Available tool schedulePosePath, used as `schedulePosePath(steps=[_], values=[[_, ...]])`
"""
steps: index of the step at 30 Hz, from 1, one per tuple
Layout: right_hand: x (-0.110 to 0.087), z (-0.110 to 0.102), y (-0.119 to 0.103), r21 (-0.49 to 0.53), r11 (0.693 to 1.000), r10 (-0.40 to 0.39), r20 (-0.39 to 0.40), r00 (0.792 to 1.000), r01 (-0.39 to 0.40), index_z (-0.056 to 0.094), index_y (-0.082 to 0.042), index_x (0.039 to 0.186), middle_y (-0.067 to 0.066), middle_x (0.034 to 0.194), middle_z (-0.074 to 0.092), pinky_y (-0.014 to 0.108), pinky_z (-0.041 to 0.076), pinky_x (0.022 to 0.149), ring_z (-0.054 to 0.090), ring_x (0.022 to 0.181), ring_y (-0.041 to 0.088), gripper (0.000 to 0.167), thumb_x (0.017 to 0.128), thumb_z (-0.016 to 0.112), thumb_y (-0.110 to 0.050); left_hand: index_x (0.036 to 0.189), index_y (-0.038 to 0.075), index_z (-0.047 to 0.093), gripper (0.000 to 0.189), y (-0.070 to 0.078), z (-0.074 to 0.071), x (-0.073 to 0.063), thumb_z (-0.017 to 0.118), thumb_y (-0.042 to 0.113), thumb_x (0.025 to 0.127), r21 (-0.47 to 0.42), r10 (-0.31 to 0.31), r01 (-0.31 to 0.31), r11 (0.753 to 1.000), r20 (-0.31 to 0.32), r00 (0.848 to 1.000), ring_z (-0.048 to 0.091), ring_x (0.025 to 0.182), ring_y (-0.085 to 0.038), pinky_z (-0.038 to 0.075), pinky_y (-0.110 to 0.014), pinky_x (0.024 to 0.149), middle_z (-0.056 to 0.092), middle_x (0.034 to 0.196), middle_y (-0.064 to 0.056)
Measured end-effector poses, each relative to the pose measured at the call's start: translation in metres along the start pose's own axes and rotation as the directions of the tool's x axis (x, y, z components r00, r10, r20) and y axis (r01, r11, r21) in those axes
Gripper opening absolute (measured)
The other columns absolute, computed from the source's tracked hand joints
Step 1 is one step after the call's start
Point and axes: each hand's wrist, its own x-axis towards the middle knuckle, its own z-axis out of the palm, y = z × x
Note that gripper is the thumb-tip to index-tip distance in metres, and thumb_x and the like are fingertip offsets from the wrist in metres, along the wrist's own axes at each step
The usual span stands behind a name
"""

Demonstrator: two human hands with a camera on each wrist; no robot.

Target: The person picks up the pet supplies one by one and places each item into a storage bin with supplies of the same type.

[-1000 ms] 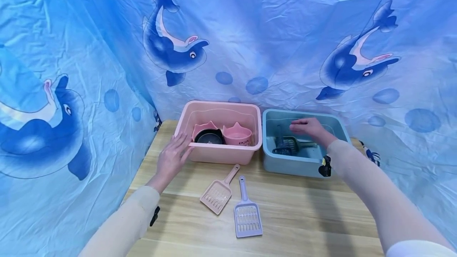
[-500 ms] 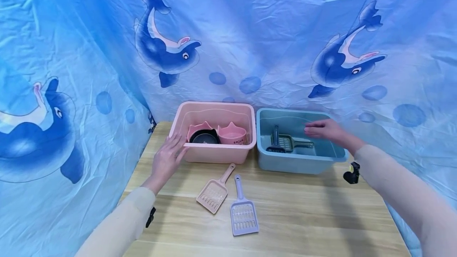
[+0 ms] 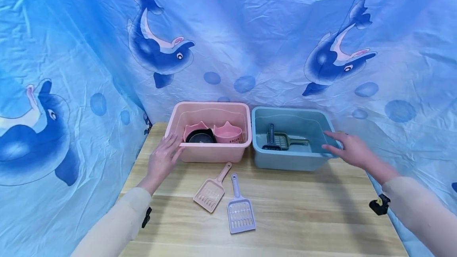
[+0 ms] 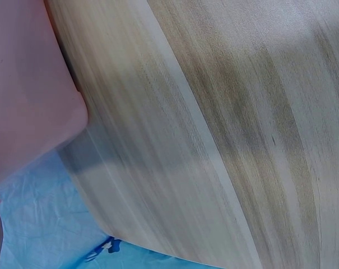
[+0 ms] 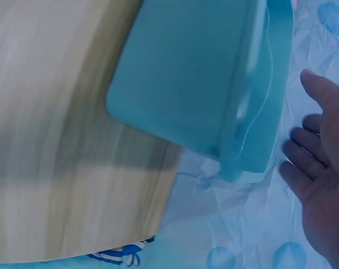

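Observation:
My left hand [image 3: 162,158] rests with extended fingers on the front left corner of a pink plastic bin [image 3: 210,154]. Inside that bin sit a black cat-eared bowl [image 3: 200,138] and two pink ones, the right one [image 3: 228,133] lettered. At the right end of a teal bin [image 3: 285,162], my right hand [image 3: 350,150] has its fingers spread and holds nothing. The right wrist view shows this hand [image 5: 326,162] beside the bin's rim. A dark blue litter scoop [image 3: 271,142] and a dark green litter scoop [image 3: 285,141] lie in the teal bin.
On the wooden table [image 3: 303,217], in front of the bins, lie a pink litter scoop [image 3: 210,193] and a lilac litter scoop [image 3: 241,214]. A blue dolphin-print sheet [image 3: 221,35] hangs behind and to the left. The two bins stand side by side.
My right hand has moved from over the teal bin's inside to its right end, and its fingers have spread. My left hand has stayed at the pink bin's corner. The view has shifted slightly.

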Motion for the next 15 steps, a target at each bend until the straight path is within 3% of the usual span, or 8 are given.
schedulePosePath(steps=[1, 4, 7, 11, 15], values=[[-0.005, 0.003, -0.001, -0.028, 1.000, -0.012, -0.030, 0.999, 0.011, 0.055, 0.010, 0.148, 0.038, 0.142, 0.059, 0.067, 0.057, 0.093, 0.069, 0.109, 0.051, 0.064, 0.101, 0.077, -0.028, 0.140, 0.006, 0.068, 0.058, 0.000, -0.001, 0.000, 0.090, 0.015, 0.087, 0.002, 0.004, -0.004, 1.000, 0.000, 1.000, 0.063, 0.133, -0.041, 0.048, -0.061, 0.116, 0.067, 0.139, -0.022], [-0.016, 0.014, 0.000, -0.076, 0.996, -0.043, -0.112, 0.993, 0.035, 0.055, 0.009, 0.149, 0.037, 0.148, 0.056, 0.074, 0.051, 0.100, 0.056, 0.129, 0.059, 0.067, 0.097, 0.081, -0.026, 0.140, 0.005, 0.068, 0.059, -0.001, -0.002, 0.001, 0.090, 0.015, 0.086, 0.008, 0.008, -0.008, 1.000, 0.001, 1.000, 0.064, 0.133, -0.041, 0.048, -0.062, 0.115, 0.068, 0.138, -0.023], [-0.027, 0.027, 0.002, -0.113, 0.993, -0.046, -0.155, 0.987, 0.028, 0.054, 0.007, 0.151, 0.034, 0.152, 0.053, 0.075, 0.048, 0.105, 0.051, 0.136, 0.058, 0.071, 0.095, 0.083, -0.027, 0.139, 0.005, 0.069, 0.058, 0.000, -0.003, 0.002, 0.090, 0.015, 0.086, 0.001, 0.005, -0.005, 1.000, 0.007, 1.000, 0.064, 0.133, -0.041, 0.048, -0.062, 0.115, 0.068, 0.139, -0.022], [-0.037, 0.045, 0.006, -0.110, 0.994, -0.047, -0.218, 0.975, 0.024, 0.054, 0.005, 0.153, 0.032, 0.156, 0.051, 0.067, 0.036, 0.122, 0.047, 0.143, 0.055, 0.072, 0.095, 0.083, -0.026, 0.138, 0.006, 0.069, 0.054, 0.000, -0.004, 0.003, 0.088, 0.019, 0.089, -0.005, -0.003, 0.003, 1.000, 0.025, 1.000, 0.063, 0.134, -0.040, 0.047, -0.061, 0.116, 0.066, 0.141, -0.019], [-0.042, 0.063, 0.011, -0.123, 0.990, -0.100, -0.329, 0.939, 0.063, 0.059, 0.005, 0.148, 0.032, 0.151, 0.056, 0.055, 0.027, 0.131, 0.050, 0.141, 0.054, 0.066, 0.093, 0.084, -0.021, 0.139, 0.006, 0.069, 0.052, 0.001, -0.007, 0.004, 0.086, 0.021, 0.092, -0.006, -0.011, 0.011, 1.000, 0.046, 0.999, 0.063, 0.134, -0.041, 0.046, -0.060, 0.118, 0.066, 0.141, -0.019]])
